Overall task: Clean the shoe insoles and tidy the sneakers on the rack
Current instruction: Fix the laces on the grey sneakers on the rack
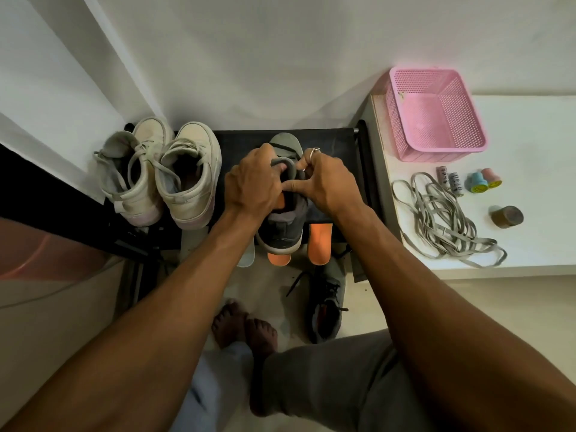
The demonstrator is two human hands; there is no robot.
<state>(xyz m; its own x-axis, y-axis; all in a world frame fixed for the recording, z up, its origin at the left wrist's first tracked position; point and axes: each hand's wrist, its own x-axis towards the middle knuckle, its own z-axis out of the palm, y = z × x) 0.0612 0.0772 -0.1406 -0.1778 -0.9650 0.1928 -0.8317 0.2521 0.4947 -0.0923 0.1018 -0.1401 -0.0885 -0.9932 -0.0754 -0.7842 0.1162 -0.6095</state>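
We are spreading the grey sneaker (pixel 282 235) open, left hand (pixel 252 182) and right hand (pixel 327 185) both gripping it. Next we are probably sliding in the four-o'clock insole (pixel 318 244).

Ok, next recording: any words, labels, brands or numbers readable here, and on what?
Nothing reads clearly.
Two small grey cylinders on the white shelf: dark handwritten digits, too blurred to read.
Blue and pink plastic stampers: yellow smiley faces, no words.
Cream high-top sneakers and dark grey sneaker: no brand visible.
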